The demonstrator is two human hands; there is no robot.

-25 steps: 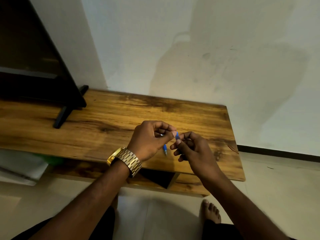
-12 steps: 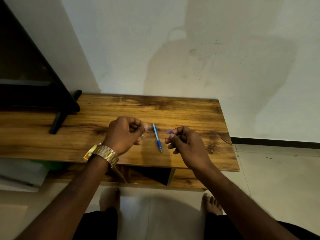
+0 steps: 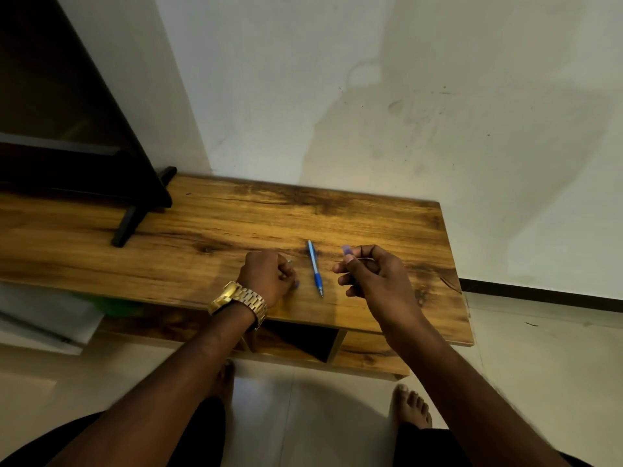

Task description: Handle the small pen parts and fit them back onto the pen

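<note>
we see a long wooden table against the wall, a black screen standing at its far left. near the table's right end our left hand rests curled on the wood, pinching something small we cannot make out. our right hand hovers, pinching a small pale-blue cap. between the hands lies a blue pen, untouched.

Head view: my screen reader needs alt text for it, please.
A blue pen lies on a wooden table between two hands. The right hand pinches a small bluish piece; the left hand, with a gold watch, is curled beside the pen.
</note>
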